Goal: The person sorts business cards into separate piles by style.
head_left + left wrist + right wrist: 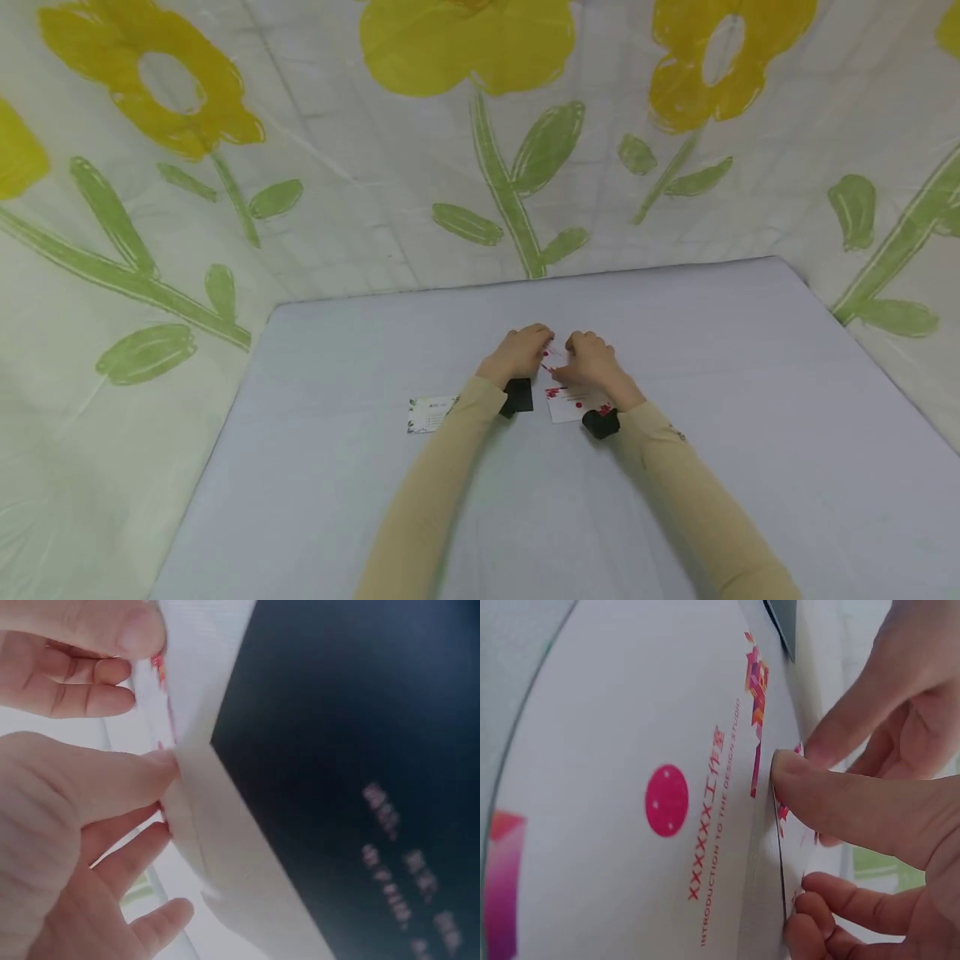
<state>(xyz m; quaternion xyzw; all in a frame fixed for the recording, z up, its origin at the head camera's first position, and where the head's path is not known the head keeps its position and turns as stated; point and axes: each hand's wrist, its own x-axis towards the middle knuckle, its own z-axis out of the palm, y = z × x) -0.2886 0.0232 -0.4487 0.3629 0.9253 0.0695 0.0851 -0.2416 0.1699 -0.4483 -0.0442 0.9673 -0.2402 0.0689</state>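
Both hands hold a white business card (pixel 551 358) with red print between them, toward the far middle of the table. My left hand (pixel 519 350) pinches its left side, thumb on the near face, as the left wrist view shows. At the other side my right hand (pixel 592 362) grips the card between thumb (pixel 832 799) and curled fingers. Below the right hand lies a second white card (pixel 607 780) with a pink dot and red lettering. A black card (pixel 352 750) with small pale lettering lies under the left wrist.
Left of the black card, a white card with green leaves (pixel 427 415) lies partly behind the left sleeve (pixel 442 475). The pale table (pixel 337 350) ends at the back against a flower-painted curtain (pixel 360 183).
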